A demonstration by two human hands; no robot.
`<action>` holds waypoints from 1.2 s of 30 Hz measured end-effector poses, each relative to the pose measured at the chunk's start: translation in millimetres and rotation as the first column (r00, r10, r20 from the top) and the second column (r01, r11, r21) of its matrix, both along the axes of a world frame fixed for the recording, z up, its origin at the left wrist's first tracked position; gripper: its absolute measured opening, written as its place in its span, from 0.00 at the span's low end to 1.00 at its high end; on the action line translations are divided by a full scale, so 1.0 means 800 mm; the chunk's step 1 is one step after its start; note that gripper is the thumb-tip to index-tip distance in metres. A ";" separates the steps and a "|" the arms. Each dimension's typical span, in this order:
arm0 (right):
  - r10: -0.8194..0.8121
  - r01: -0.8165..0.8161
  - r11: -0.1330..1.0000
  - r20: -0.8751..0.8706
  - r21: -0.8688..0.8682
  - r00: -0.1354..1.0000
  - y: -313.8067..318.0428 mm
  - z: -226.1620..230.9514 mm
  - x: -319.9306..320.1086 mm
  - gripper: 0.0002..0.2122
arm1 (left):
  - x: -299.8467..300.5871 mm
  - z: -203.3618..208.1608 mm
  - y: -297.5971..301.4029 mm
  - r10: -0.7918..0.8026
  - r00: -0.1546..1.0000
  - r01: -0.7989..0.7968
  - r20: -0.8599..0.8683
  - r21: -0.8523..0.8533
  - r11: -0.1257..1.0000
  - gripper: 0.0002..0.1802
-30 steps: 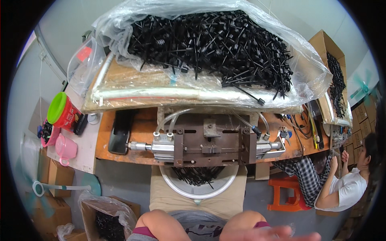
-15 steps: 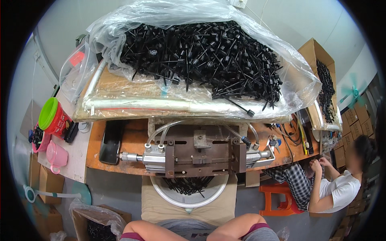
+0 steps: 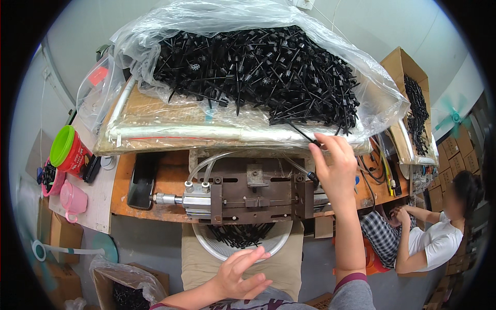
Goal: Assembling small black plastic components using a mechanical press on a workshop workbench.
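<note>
A heap of black plastic pieces with thin stems and thick heads (image 3: 248, 72) lies on clear plastic sheeting across a raised tray (image 3: 175, 132). At the tray's front edge, my right hand (image 3: 337, 163) pinches one such stemmed piece (image 3: 302, 133) by its head between thumb and index finger. Low over my lap is my left hand (image 3: 240, 274), its fingers apart and nothing in it. A brown metal fixture (image 3: 253, 183) with silver cylinders and clear hoses stands between my hands and the tray. Under it sits a white basket (image 3: 281, 247) holding more black stemmed pieces.
A phone (image 3: 141, 181) lies left of the fixture, near a red bucket with a green rim (image 3: 67, 152) and a pink cup (image 3: 73, 196). Cables (image 3: 385, 175) run along the right. Another person (image 3: 429, 243) sits there beside a box of black pieces (image 3: 416, 113).
Both forearms have come up from my lap. My right hand has reached to the tray edge and taken hold of the stemmed piece there; my left hand has risen near the basket.
</note>
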State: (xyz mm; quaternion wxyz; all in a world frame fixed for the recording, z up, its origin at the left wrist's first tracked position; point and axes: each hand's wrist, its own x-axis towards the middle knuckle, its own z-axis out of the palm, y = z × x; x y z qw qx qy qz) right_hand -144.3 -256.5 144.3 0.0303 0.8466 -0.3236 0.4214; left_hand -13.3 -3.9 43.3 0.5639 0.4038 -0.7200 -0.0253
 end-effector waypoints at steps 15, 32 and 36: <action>0.247 -0.545 0.563 0.502 0.622 0.829 0.152 -0.040 0.010 0.08 | 0.023 0.068 -0.055 0.339 0.941 -0.337 -0.023 0.053 0.940 0.24; 0.150 -0.146 0.981 0.020 -0.128 0.989 0.003 0.048 0.038 0.07 | 0.030 0.047 -0.035 0.280 0.956 -0.292 0.083 0.337 0.895 0.16; -0.027 -0.103 0.926 -0.334 -0.364 0.942 -0.038 0.064 0.060 0.05 | 0.027 0.040 -0.042 0.267 0.934 -0.336 0.236 0.334 0.881 0.14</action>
